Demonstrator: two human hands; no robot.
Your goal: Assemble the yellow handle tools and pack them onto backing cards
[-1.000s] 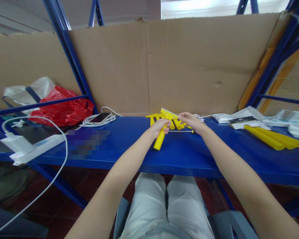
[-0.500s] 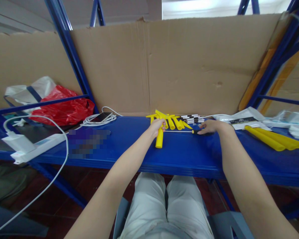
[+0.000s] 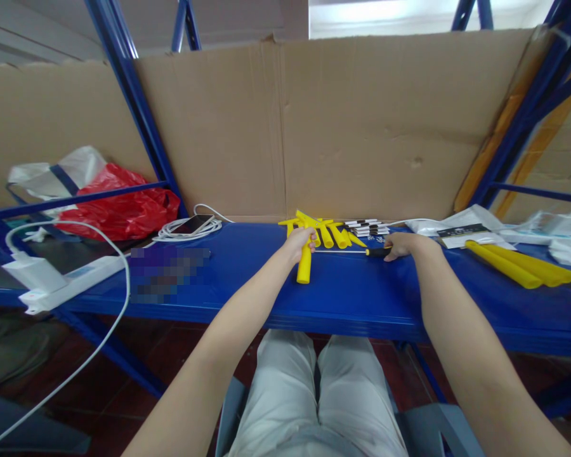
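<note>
Seated view from your head camera at a blue workbench (image 3: 247, 279): your left hand (image 3: 301, 245) was clamped around the tubular grip of a yellow plastic hand tool (image 3: 304, 270), its lower end toward you and its head against a row of similar yellow plastic pieces (image 3: 328, 236). Your right hand (image 3: 400, 246) lay at the rear end of the black handle of a long-shafted screwdriver (image 3: 377, 252), fingers curled; whether they had closed on it could not be told. The chief change was on the right — a second earlier that hand was up beside the yellow tool's head, close to its partner, whereas here the two hands stood well apart with the screwdriver's shaft lying between them. The left grip persisted, although the tool's head had swung lower and away. In effect, your hands appeared to have divided their roles, the left steadying the yellow tool and the right attending to the screwdriver, which lay where it had been. With the right hand drawn aside, the black-and-white sticks (image 3: 367, 226) behind the screwdriver came into plain sight; farther right, long yellow tubes (image 3: 518, 266) rested near plastic packets.
</note>
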